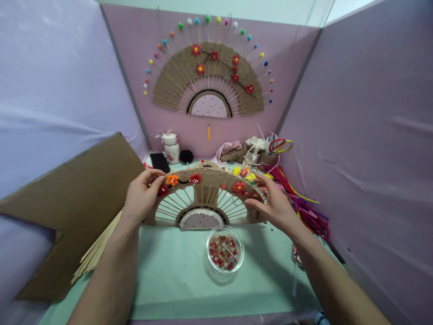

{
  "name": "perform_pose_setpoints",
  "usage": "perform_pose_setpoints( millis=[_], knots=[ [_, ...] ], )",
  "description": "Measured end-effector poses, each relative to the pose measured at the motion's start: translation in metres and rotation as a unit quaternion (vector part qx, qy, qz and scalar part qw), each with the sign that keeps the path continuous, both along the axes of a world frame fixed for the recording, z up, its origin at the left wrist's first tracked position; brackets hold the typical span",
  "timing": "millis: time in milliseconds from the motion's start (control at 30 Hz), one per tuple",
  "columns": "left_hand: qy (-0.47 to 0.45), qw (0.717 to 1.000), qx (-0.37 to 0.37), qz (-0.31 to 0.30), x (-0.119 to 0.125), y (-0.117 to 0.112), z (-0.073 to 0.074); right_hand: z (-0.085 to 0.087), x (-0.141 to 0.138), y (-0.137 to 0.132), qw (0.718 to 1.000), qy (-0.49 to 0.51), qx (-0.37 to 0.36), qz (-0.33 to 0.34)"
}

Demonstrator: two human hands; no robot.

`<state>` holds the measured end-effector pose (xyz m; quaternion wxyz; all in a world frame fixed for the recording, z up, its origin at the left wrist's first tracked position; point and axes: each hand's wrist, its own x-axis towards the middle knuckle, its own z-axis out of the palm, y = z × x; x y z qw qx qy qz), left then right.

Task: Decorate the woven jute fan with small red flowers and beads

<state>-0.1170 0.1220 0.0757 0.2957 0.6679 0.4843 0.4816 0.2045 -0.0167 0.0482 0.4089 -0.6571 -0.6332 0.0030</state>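
Observation:
A twine-wrapped craft fan [216, 176] with thin wooden ribs stands upright on the table in front of me. An orange flower [172, 179] and red flowers [238, 187] decorate its band. A spotted half-circle with a scalloped white edge [202, 219] sits at its base. My left hand [142, 194] is closed, thumb and forefinger pinching the fan's upper left edge. At the fan's right side, my right hand [275, 205] is open, thumb and fingers curved apart; whether it touches the band is unclear. A clear tub of beads [225, 248] stands in front of the fan.
A similar, finished-looking fan [176, 76] hangs on the pink back panel. Cardboard [77, 198] and wooden sticks [98, 246] lie left. Behind are a phone [159, 162], white bottle [172, 149] and twine [233, 155]. Scissors [279, 145] and pipe cleaners [309, 214] are right.

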Motion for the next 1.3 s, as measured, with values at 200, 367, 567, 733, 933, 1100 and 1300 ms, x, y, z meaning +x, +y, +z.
perform_pose_setpoints(
  millis=[200, 367, 567, 733, 933, 1100, 1300],
  knots=[
    [-0.012, 1.0, -0.011, 0.01, 0.004, -0.001, 0.001, -0.007, 0.005, 0.025, 0.987, 0.151, -0.035, 0.027],
    [-0.013, 1.0, 0.002, 0.001, 0.008, 0.008, -0.008, -0.002, 0.011, 0.028, 0.988, 0.15, -0.02, 0.025],
    [0.012, 1.0, 0.014, 0.0, 0.006, 0.004, -0.006, -0.002, 0.011, 0.028, 0.987, 0.155, -0.01, 0.034],
    [0.024, 1.0, 0.011, 0.01, 0.005, -0.009, 0.002, -0.002, 0.011, 0.023, 0.984, 0.171, -0.007, 0.045],
    [0.031, 0.999, 0.0, 0.011, 0.003, -0.013, 0.001, 0.001, 0.007, 0.026, 0.982, 0.185, -0.006, 0.04],
    [0.036, 0.999, 0.004, 0.011, 0.001, -0.01, 0.0, 0.004, 0.007, 0.028, 0.985, 0.168, -0.006, 0.043],
    [0.103, 0.992, 0.058, 0.041, 0.0, -0.017, 0.006, 0.004, 0.006, 0.027, 0.989, 0.142, 0.0, 0.032]
  ],
)
